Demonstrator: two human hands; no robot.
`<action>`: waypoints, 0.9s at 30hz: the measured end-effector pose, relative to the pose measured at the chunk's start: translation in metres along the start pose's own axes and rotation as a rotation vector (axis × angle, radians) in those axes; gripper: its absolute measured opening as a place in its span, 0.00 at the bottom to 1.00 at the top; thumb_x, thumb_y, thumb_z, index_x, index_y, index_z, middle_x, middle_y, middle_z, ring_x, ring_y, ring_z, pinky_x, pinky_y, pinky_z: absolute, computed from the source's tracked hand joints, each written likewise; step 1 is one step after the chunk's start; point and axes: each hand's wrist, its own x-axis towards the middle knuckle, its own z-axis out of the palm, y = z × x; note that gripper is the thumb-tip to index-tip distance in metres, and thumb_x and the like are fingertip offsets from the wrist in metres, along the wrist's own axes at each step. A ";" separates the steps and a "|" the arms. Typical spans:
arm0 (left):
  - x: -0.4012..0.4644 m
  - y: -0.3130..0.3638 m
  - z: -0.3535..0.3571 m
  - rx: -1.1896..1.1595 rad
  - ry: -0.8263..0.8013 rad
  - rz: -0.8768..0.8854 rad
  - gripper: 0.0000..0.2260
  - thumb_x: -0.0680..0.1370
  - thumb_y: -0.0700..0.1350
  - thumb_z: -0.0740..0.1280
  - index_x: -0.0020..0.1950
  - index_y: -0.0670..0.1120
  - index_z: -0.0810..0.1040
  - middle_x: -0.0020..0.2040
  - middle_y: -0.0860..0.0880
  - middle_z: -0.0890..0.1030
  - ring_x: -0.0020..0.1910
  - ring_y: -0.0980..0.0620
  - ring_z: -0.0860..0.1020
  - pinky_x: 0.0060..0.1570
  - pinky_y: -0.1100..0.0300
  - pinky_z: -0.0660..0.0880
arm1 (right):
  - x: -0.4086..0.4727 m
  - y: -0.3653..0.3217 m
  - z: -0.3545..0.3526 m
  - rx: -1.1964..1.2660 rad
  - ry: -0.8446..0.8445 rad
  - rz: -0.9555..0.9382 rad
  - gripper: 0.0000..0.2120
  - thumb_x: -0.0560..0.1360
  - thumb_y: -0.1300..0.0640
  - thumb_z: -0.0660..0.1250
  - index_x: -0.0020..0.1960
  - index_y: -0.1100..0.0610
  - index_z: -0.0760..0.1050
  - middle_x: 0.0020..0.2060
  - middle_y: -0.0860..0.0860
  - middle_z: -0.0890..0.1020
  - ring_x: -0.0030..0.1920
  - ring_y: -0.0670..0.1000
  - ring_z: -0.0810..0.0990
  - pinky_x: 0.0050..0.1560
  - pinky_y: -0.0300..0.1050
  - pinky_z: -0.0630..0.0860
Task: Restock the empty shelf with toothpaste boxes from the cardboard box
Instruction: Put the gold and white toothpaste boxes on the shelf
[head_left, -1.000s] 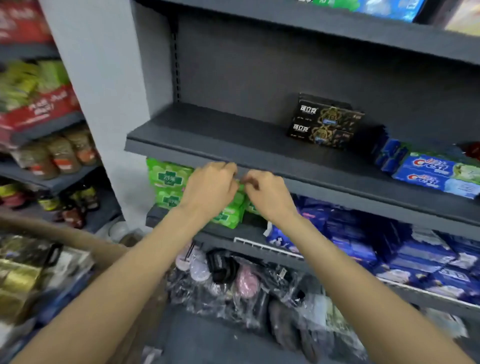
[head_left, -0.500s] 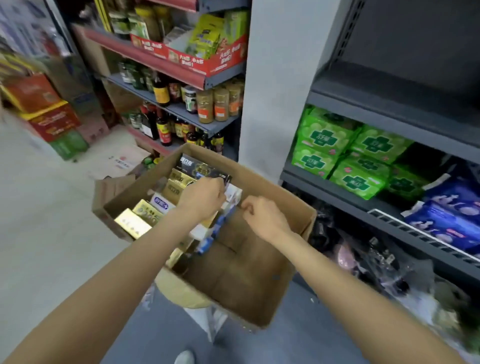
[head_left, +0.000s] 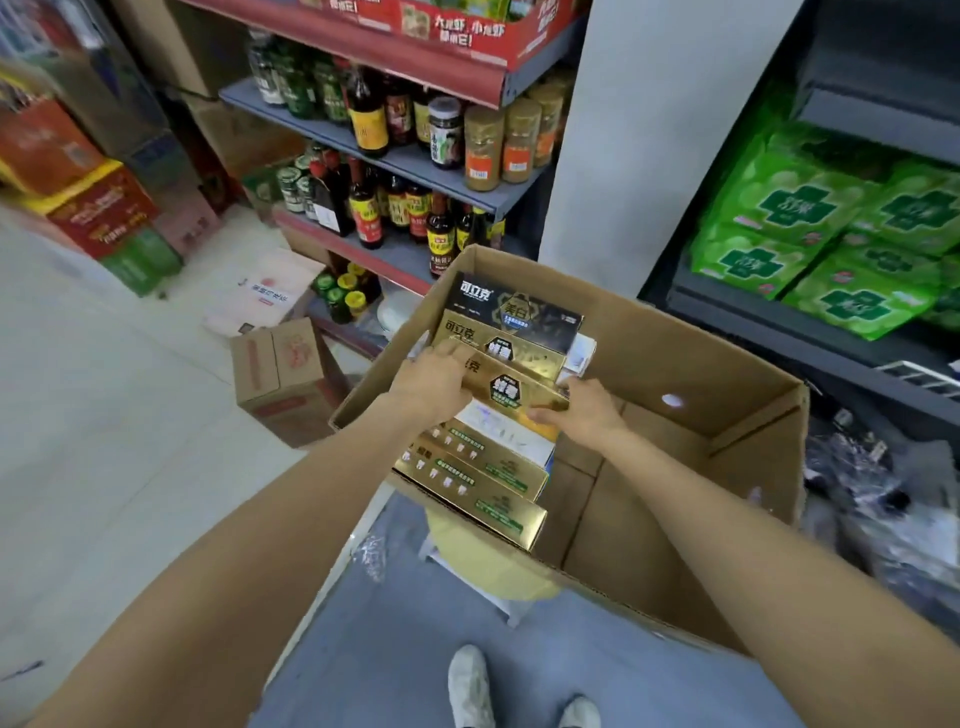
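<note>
Shop aisle, head view: grey floor (head_left: 405, 649) underfoot, a sauce-bottle rack (head_left: 395, 156) at upper left, and dark shelving (head_left: 779, 322) at right holding green packs (head_left: 810, 239); the empty shelf to be restocked is out of frame. Centre: an open carton (head_left: 675, 467) raised on a stool, of which only a part shows beneath it. Toothpaste boxes are stacked in the carton's left half, a black box (head_left: 519, 312) at the far end, gold ones nearer the person; the right half shows bare cardboard. Left hand (head_left: 431, 387) curls over the left end of one gold box (head_left: 514, 387), fingers wrapped on its top edge. Right hand (head_left: 582, 410) pinches the same box at its right end, thumb beneath. This box lies across its neighbours, tilted slightly, and appears to be at the start of being lifted out; whether it is already clear of them cannot be told. Risks, as judged: the glossy sleeve may slip from an end-only grip if one hand lets go early; dragging it sideways could tumble the loosely stacked gold boxes (head_left: 478, 478) below into the vacant half; a knock against the carton wall might shift the carton on its narrow perch and spill stock onto the floor.
</note>
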 end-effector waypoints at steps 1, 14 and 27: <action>0.004 -0.001 0.002 0.000 0.035 0.019 0.28 0.77 0.45 0.64 0.76 0.49 0.58 0.74 0.47 0.61 0.72 0.46 0.62 0.69 0.48 0.61 | 0.000 -0.001 0.002 0.030 0.027 0.000 0.32 0.69 0.42 0.71 0.65 0.59 0.68 0.63 0.57 0.72 0.63 0.56 0.70 0.57 0.47 0.68; 0.084 0.005 -0.012 -0.044 0.137 0.128 0.36 0.74 0.41 0.68 0.77 0.44 0.53 0.78 0.47 0.54 0.76 0.47 0.54 0.74 0.52 0.55 | -0.024 0.028 -0.039 0.894 0.505 0.157 0.21 0.66 0.55 0.77 0.55 0.57 0.73 0.48 0.52 0.80 0.47 0.52 0.80 0.46 0.46 0.78; 0.115 0.031 -0.022 0.180 0.002 0.182 0.40 0.65 0.56 0.77 0.68 0.45 0.61 0.65 0.41 0.71 0.65 0.41 0.69 0.66 0.47 0.64 | -0.027 0.015 -0.069 1.035 0.482 0.257 0.22 0.70 0.56 0.74 0.58 0.58 0.67 0.53 0.55 0.78 0.51 0.53 0.80 0.54 0.53 0.79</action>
